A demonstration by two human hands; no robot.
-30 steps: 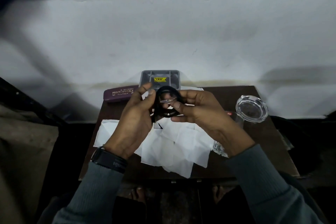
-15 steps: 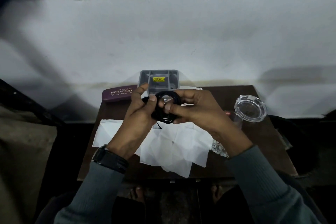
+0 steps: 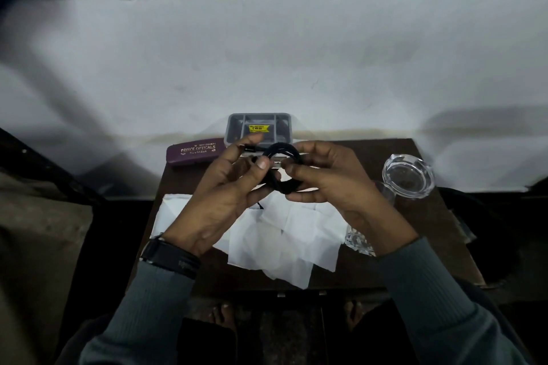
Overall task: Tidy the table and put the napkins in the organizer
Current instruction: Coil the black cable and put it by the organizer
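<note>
Both my hands hold a coiled black cable above the small dark wooden table. My left hand pinches the coil with thumb and fingers, and one plug end sticks out near its index finger. My right hand curls round the coil's right side. Several white napkins lie spread and overlapping on the table beneath the hands. A grey organizer with compartments and a yellow sticker stands at the table's far edge, just beyond the hands.
A maroon spectacle case lies at the far left of the table, left of the organizer. A clear glass ashtray sits at the right, with a clear glass nearer me. A white wall rises behind the table.
The hands have turned the cable coil slightly and shifted it a little away from me; the left thumb now presses its front. The napkins and other items lie as before.
</note>
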